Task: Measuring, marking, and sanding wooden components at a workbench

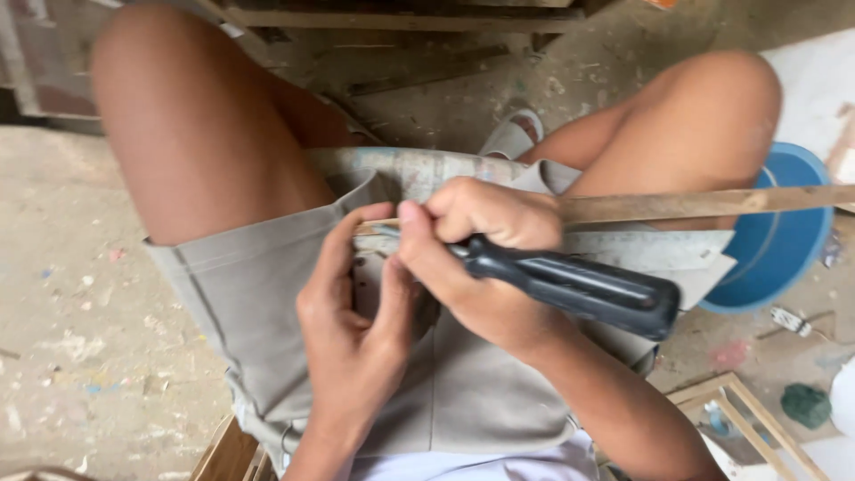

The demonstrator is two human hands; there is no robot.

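Floor (80, 338): dusty concrete, speckled with chips and paint flecks
Shorts (258, 294): grey cloth over the seated person's lap, the work resting on it
Basin (784, 240): blue, round, on the floor by the right knee
Wooden strip (695, 204): long and thin, its long axis running left to right across the lap, the free end far out to the right over the basin, the near end under both hands
Knife (570, 283): dark handle slanting down to the right, blade tip pointing left onto the strip's near end
Right hand (485, 240): grip closed around the knife handle near the blade
Left hand (356, 312): thumb and fingers pinching narrowly at the strip's near end, just left of the blade; the nearer hand to the tip
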